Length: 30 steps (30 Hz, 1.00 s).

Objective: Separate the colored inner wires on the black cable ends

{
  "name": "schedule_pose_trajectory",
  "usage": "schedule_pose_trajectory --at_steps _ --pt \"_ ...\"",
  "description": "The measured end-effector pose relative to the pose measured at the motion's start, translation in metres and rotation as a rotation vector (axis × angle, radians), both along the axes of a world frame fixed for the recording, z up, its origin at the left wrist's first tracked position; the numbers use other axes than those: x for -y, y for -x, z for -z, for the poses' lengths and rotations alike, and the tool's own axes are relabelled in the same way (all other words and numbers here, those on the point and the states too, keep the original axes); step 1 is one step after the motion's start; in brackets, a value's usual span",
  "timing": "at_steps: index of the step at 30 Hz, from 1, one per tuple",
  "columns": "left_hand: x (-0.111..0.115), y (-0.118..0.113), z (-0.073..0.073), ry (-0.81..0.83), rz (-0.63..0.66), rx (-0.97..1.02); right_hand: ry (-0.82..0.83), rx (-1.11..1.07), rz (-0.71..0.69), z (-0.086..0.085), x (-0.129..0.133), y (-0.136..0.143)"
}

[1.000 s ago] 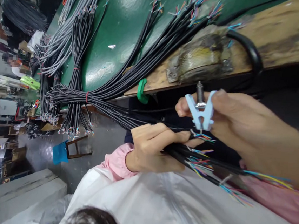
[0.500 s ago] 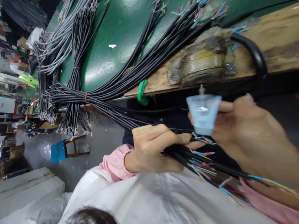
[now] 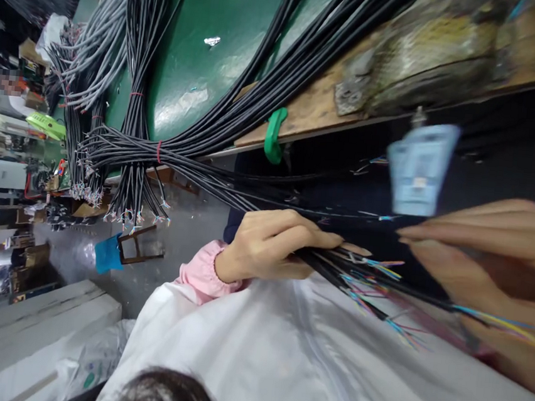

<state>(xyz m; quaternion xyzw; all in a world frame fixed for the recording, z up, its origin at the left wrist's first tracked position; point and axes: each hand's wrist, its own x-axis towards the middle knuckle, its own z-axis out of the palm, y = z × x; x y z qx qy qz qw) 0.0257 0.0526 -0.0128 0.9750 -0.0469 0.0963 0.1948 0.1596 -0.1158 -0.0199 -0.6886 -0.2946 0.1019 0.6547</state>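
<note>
My left hand, in a pink elastic cuff, is wrapped round a bunch of black cables. Their stripped ends fan out to the right, showing thin coloured wires. My right hand is slightly blurred, with thumb and forefinger pinched together. Its fingertips are just right of a single cable's blue wire tip; whether anything is between them I cannot make out. Above those fingertips hangs a light-blue plastic piece with a metal fitting, below the bench edge.
Tied black cables lie over the green bench, with grey cables beyond. A green clamp-like piece grips the wooden edge. A tape-wrapped lump sits on the wood. A blue-seated stool stands on the floor.
My right hand has moved right and down from behind the light-blue piece, its fingers now pinched. The view has shifted, so the bench items appear higher. My left hand keeps its grip on the cables.
</note>
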Motion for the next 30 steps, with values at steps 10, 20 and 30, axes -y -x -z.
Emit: schedule_pose_trajectory --at_steps 10,20,30 --pt "0.005 0.003 -0.007 -0.087 0.023 -0.015 -0.154 0.135 -0.131 -0.005 -0.004 0.007" --pt "0.008 0.002 -0.004 -0.012 0.019 0.109 -0.175 -0.009 -0.204 -0.022 -0.005 -0.007" --pt "0.012 0.004 -0.01 0.007 -0.067 0.202 -0.147 0.042 -0.228 -0.031 -0.012 0.002"
